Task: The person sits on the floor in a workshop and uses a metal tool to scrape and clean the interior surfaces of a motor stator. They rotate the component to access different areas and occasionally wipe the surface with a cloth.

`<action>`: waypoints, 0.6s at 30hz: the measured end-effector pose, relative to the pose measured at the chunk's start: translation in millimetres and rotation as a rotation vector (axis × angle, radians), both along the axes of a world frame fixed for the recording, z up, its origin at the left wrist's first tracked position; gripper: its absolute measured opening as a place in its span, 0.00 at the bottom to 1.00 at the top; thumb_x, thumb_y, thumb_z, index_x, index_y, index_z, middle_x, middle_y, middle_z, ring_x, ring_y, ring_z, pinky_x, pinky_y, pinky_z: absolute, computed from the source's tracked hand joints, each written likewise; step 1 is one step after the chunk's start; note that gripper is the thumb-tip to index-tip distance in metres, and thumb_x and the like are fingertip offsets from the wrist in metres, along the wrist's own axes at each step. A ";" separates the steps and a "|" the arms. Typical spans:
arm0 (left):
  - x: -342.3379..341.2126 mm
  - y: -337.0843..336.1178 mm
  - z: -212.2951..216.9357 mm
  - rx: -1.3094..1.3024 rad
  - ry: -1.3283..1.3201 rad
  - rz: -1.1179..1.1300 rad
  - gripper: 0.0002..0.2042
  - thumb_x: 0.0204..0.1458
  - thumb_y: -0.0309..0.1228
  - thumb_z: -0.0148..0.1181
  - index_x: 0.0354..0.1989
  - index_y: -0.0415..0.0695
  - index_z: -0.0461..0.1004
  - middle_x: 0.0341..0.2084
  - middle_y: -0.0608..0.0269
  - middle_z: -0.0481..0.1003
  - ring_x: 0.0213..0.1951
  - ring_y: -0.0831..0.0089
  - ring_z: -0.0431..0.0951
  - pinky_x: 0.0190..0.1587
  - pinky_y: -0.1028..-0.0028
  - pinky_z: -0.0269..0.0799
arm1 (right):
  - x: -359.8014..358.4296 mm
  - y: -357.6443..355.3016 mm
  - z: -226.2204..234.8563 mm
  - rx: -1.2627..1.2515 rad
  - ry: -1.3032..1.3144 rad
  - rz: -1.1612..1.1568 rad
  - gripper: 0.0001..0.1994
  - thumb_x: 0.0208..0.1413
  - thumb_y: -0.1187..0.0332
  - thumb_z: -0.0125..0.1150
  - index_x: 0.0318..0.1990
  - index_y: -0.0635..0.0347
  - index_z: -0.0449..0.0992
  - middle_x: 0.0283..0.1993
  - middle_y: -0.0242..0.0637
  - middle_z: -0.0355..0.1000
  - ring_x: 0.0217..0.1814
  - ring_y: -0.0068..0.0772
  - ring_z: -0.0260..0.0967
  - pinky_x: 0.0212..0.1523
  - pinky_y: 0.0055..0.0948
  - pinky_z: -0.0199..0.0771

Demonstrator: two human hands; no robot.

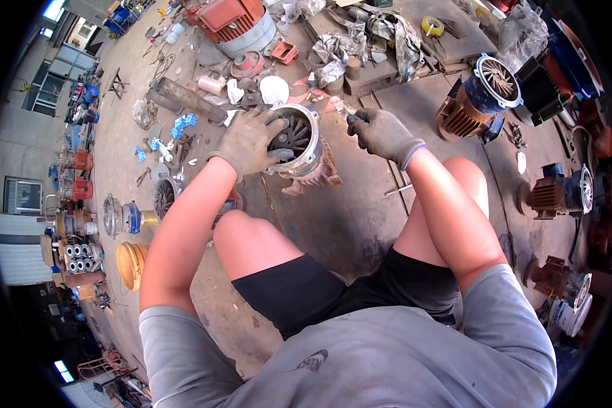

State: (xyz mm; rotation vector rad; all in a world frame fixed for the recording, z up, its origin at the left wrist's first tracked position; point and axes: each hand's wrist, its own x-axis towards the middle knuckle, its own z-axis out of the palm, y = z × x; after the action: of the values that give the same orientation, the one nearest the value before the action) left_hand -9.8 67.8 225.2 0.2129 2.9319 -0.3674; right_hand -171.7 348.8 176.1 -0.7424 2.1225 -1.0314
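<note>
Your left hand (pixel 250 139) clamps the motor housing (pixel 299 143) rim, open bore up; right hand (pixel 382 132), closed on a small tool (pixel 343 109), sits just right of it

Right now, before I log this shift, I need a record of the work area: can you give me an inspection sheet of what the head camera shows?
Surface: stained, dusty concrete floor; the person crouches on it.
Job's things: round silver metal motor housing with a reddish finned base, open end up.
Clutter: blue-and-rust fan-ended motor, yellow tape roll, crumpled rags, grey metal pipe, orange round cover.
Grippers: gloved left hand grips the housing rim; gloved right hand holds a small thin tool, too small to identify.
Cables: nothing seen.
Surroundings: more motors and parts along both edges of the floor.
</note>
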 end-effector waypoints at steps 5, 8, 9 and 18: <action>-39.0 49.0 1.7 -0.022 -0.124 0.477 0.37 0.62 0.64 0.63 0.64 0.41 0.79 0.55 0.52 0.85 0.61 0.53 0.84 0.64 0.56 0.77 | -5.7 -3.5 -11.8 -0.002 -0.005 -0.055 0.22 0.75 0.53 0.53 0.42 0.64 0.84 0.29 0.44 0.82 0.31 0.41 0.82 0.41 0.42 0.81; -54.6 46.8 -3.3 -0.075 -0.137 0.655 0.42 0.65 0.72 0.52 0.60 0.40 0.81 0.49 0.51 0.88 0.55 0.55 0.89 0.55 0.57 0.83 | -8.1 -7.0 -13.5 0.014 -0.017 -0.029 0.23 0.76 0.53 0.51 0.43 0.64 0.84 0.28 0.43 0.81 0.31 0.41 0.82 0.40 0.42 0.81; -62.3 50.6 9.7 -0.063 -0.131 0.647 0.42 0.65 0.72 0.52 0.61 0.40 0.81 0.49 0.51 0.88 0.55 0.54 0.89 0.56 0.57 0.83 | -11.7 -5.1 -10.5 0.027 -0.037 -0.042 0.23 0.76 0.53 0.51 0.43 0.64 0.84 0.29 0.43 0.81 0.31 0.41 0.82 0.40 0.42 0.81; -22.7 2.7 -52.1 0.092 0.075 -0.127 0.41 0.68 0.53 0.60 0.84 0.44 0.58 0.85 0.47 0.52 0.85 0.45 0.49 0.86 0.48 0.41 | 0.6 1.6 -11.9 0.027 0.156 0.126 0.21 0.74 0.55 0.52 0.44 0.64 0.85 0.34 0.47 0.84 0.36 0.42 0.84 0.44 0.41 0.82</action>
State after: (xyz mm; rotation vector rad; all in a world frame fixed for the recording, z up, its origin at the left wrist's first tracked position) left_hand -32.5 70.6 173.1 0.4088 3.0210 -0.2636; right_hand -171.1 350.4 164.2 -0.9582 2.1844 -0.9019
